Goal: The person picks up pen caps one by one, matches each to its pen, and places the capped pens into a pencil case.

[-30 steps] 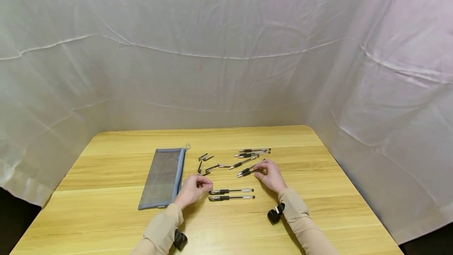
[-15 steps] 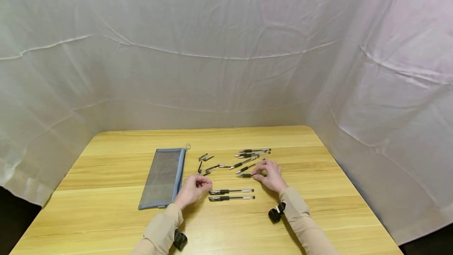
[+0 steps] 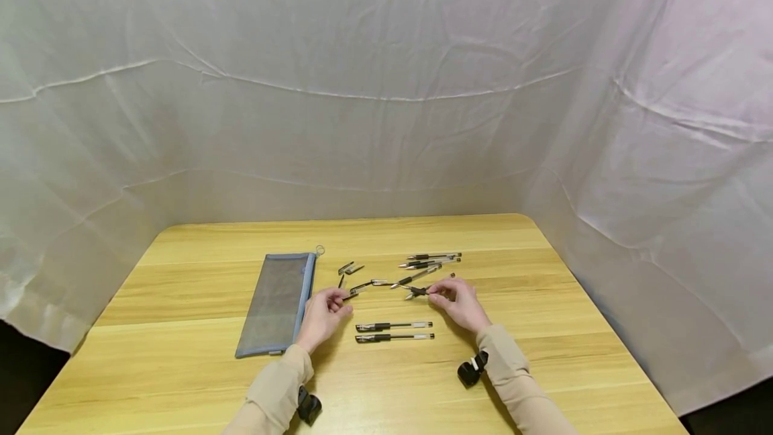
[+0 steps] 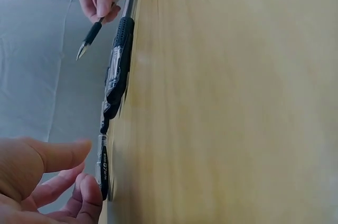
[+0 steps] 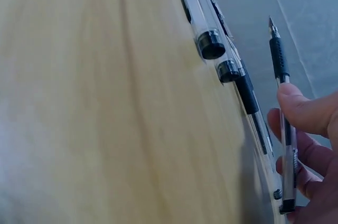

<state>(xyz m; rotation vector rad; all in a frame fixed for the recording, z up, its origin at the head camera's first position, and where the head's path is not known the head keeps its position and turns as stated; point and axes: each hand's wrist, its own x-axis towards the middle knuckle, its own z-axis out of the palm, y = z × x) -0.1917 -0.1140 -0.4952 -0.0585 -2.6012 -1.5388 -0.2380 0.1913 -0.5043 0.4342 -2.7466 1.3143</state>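
Between thumb and fingers, my right hand (image 3: pixel 461 304) pinches an uncapped black gel pen (image 5: pixel 280 60). The pen is raised off the table with its metal tip pointing away from the hand. My left hand (image 3: pixel 325 317) is beside the loose pen caps; its thumb stands apart from its fingers. Close to those fingertips in the left wrist view lies a black pen cap (image 4: pixel 103 166); whether they touch it I cannot tell. Two capped pens (image 3: pixel 394 337) lie parallel on the table between the hands.
A blue-edged mesh zip pouch (image 3: pixel 272 304) lies flat left of the left hand. Several uncapped pens (image 3: pixel 425 264) lie beyond the right hand, and more caps (image 3: pixel 356 270) are scattered at the middle of the wooden table (image 3: pixel 386 395). Pale curtains (image 3: pixel 362 139) enclose the back and sides.
My right hand has separated one pen from its neighbour and lifted it from the table. My left hand has moved forward from the capped pens to the loose caps, its fingers spreading.
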